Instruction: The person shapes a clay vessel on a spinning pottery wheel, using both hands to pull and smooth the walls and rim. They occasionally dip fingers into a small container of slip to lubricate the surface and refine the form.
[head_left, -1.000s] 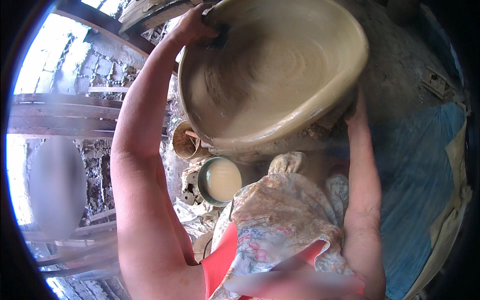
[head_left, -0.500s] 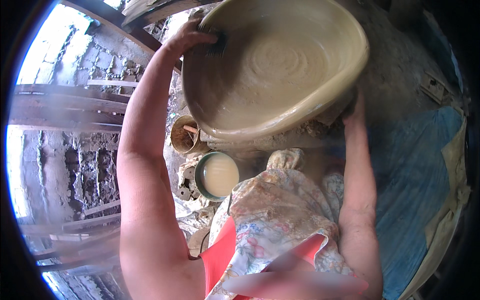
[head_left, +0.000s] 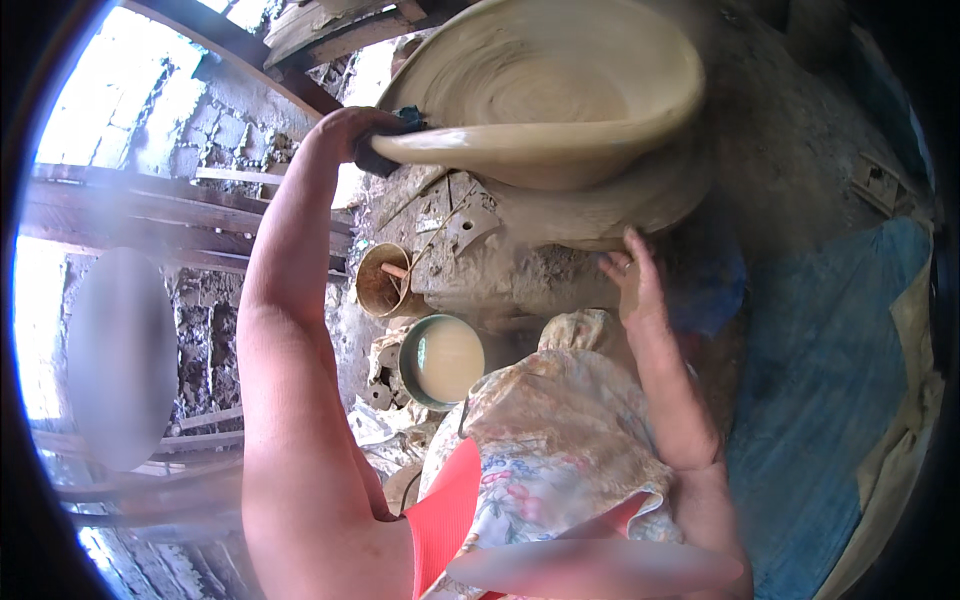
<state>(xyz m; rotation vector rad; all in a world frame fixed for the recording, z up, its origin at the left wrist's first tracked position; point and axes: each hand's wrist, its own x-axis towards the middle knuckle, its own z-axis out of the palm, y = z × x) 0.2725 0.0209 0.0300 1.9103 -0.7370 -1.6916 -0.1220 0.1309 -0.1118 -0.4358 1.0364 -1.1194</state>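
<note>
A large, wide clay bowl with wet, ringed walls sits at the far middle, its near rim folded into a long lip. My left hand is closed at the rim's left end, pinching a dark wet cloth over the clay. Beneath the bowl shows a round clay-covered wheel, blurred at its right side. My right hand is close to the wheel's near edge, fingers stretched and apart with nothing in them; whether a fingertip touches the edge I cannot tell.
Left of my apron stand a green-rimmed basin of cloudy water and a clay-stained bucket with a stick inside. A blue tarp spreads at right. Wooden beams cross at upper left.
The bowl has turned and its near rim lies farther from me. My right hand has come off the bowl's right side, toward me and leftward. My left hand has shifted slightly nearer.
</note>
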